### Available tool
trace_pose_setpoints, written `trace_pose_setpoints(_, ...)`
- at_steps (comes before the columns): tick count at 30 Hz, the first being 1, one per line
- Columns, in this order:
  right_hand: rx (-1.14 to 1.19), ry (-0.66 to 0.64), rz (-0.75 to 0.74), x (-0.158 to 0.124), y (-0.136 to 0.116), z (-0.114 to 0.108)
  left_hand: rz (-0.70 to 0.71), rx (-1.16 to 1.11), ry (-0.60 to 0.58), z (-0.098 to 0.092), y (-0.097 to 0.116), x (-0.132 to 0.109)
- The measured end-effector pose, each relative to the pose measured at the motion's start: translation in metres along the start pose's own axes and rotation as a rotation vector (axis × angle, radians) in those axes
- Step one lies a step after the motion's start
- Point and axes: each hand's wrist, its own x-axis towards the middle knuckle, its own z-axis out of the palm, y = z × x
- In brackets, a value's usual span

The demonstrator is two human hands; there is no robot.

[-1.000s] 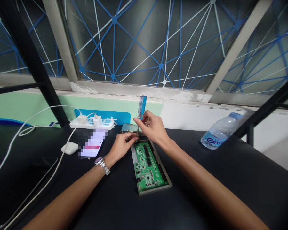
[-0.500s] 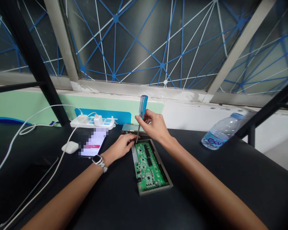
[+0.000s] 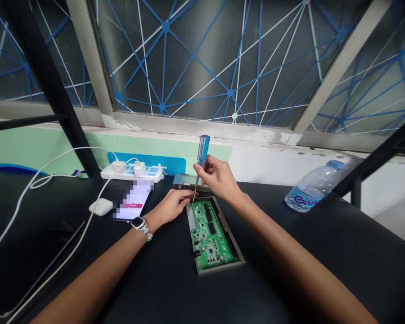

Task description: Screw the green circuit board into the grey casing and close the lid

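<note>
My right hand [image 3: 219, 176] grips a screwdriver [image 3: 204, 148] with a blue, partly clear handle. The fingers close low on the handle, and the tool stands nearly upright. Its metal shaft runs down to the far left corner of a green circuit board [image 3: 211, 238] in a shallow metal frame, which lies on the black table. At that same corner, my left hand [image 3: 172, 204] has its thumb and fingers closed at the frame's edge, close beside the shaft. The screwdriver's very tip and any screw under it are too small to make out.
Behind the board lies a flat metal-cased box [image 3: 185, 180]. To the left are a phone [image 3: 135, 202], a white earbud case [image 3: 101, 206], a power strip [image 3: 131, 171] and a white cable [image 3: 84, 225]. A water bottle [image 3: 313, 186] leans on its side at the right.
The view has shifted very slightly. Both hands, the screwdriver and the circuit board keep the same places relative to each other.
</note>
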Motion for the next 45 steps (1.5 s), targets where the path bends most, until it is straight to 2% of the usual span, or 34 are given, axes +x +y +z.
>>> trace_pose_setpoints(12,0.132,-0.092,0.017,0.0,0.003,-0.002,-0.007,0.008,-0.008,0.002,-0.004,-0.001)
trace_pose_setpoints(20,0.265,-0.211,0.034,0.001,0.004,-0.006,-0.033,-0.295,0.129,0.021,0.003,0.003)
trace_pose_setpoints(23,0.166,-0.142,0.023,0.0,0.001,-0.007,-0.072,-0.342,0.161,0.023,0.004,0.003)
trace_pose_setpoints(27,-0.077,0.081,0.011,0.0,-0.005,-0.005,-0.1,-0.335,0.189,0.023,0.004,0.003)
trace_pose_setpoints(30,-0.15,0.132,-0.011,0.0,-0.009,-0.004,-0.116,-0.357,0.19,0.023,0.005,0.003)
trace_pose_setpoints(35,-0.092,0.007,-0.019,0.001,-0.011,-0.008,-0.121,-0.449,0.196,0.023,0.003,0.004)
trace_pose_setpoints(42,0.109,-0.183,0.024,0.002,-0.01,-0.016,-0.062,-0.379,0.164,0.02,0.002,0.005)
trace_pose_setpoints(45,0.142,-0.208,0.042,0.001,-0.012,-0.017,-0.085,-0.378,0.188,0.02,0.005,0.005)
